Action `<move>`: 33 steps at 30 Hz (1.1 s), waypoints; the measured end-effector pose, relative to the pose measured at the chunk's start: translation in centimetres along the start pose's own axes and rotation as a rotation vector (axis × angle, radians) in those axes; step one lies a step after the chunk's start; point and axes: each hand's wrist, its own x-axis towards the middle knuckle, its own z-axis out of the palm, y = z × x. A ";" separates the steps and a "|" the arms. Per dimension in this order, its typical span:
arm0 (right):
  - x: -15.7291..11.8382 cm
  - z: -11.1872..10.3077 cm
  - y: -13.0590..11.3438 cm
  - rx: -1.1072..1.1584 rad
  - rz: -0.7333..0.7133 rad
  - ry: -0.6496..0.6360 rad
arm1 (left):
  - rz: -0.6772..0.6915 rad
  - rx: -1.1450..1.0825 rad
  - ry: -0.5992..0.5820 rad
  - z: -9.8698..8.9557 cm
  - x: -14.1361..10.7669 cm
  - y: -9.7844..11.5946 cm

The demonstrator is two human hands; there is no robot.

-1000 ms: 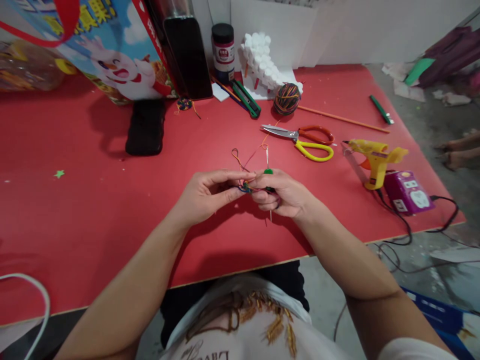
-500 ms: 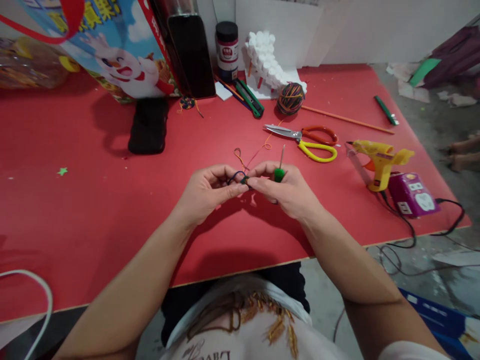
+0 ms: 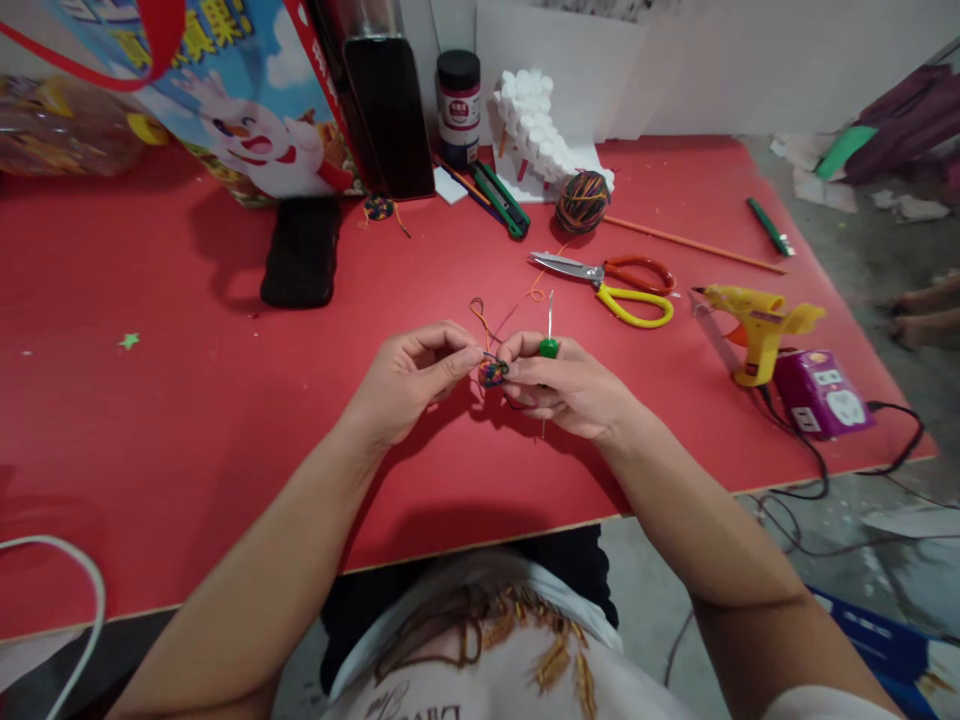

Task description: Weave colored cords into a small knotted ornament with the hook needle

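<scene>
Between my two hands is a small round crochet piece (image 3: 491,373) in multicoloured yarn. My left hand (image 3: 424,380) pinches at its left upper edge, where a dark strand of yarn shows. With thumb and forefinger my right hand (image 3: 566,380) grips the piece's right edge. That same hand also keeps a crochet hook (image 3: 549,347) with a green grip, its metal tip pointing up and away. A thin yarn strand leads from the piece towards the multicoloured yarn ball (image 3: 583,202) farther back.
Scissors (image 3: 600,275) lie beyond my right hand. A yellow glue gun (image 3: 761,330) stands by a purple power box (image 3: 825,392) at the right. Farther back are a green cutter (image 3: 502,200), a jar (image 3: 458,110), a black phone (image 3: 301,252) and another crochet piece (image 3: 379,207).
The crochet piece has turned so that its round coloured face shows between my hands. The hook in my right hand has shifted left and stands more upright.
</scene>
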 end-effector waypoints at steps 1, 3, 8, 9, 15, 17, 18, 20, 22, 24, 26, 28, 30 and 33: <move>0.0 0.0 -0.1 0.005 0.007 -0.004 | 0.010 -0.001 -0.008 0.0 0.0 0.1; 0.0 0.0 -0.1 0.010 0.001 0.001 | -0.007 -0.027 -0.022 0.1 0.0 0.3; 0.0 0.0 0.3 0.015 -0.046 0.045 | -0.174 -0.134 0.002 0.9 -0.3 0.7; 0.0 0.0 0.4 0.010 -0.048 0.049 | -0.187 -0.160 0.020 1.1 -0.4 0.7; 0.3 -0.2 -0.3 -0.080 -0.315 0.307 | -0.231 -0.333 0.083 1.2 -0.2 1.3; 0.1 -0.6 -1.1 -0.168 -0.510 0.470 | -0.249 -0.361 0.097 0.9 -0.2 1.3; 0.0 -0.8 -1.5 -0.215 -0.591 0.545 | -0.257 -0.367 0.097 0.8 -0.2 1.3; -0.6 -1.3 -2.3 -0.260 -0.740 0.661 | -0.262 -0.371 0.092 0.6 -0.2 1.2; -1.1 -1.6 -2.8 -0.266 -0.755 0.708 | -0.250 -0.370 0.093 0.5 -0.2 1.1; -1.5 -1.7 -3.0 -0.242 -0.679 0.659 | -0.230 -0.373 0.103 0.5 -0.1 1.1; -1.5 -1.4 -2.9 -0.187 -0.570 0.561 | -0.225 -0.385 0.110 0.5 -0.1 1.2; -1.1 -1.1 -2.5 -0.104 -0.489 0.467 | -0.241 -0.416 0.109 0.6 -0.1 1.3; -0.5 -0.8 -2.0 -0.009 -0.463 0.397 | -0.268 -0.458 0.106 0.6 0.0 1.6; 0.1 -0.7 -1.4 0.049 -0.459 0.354 | -0.306 -0.522 0.107 0.5 0.1 1.8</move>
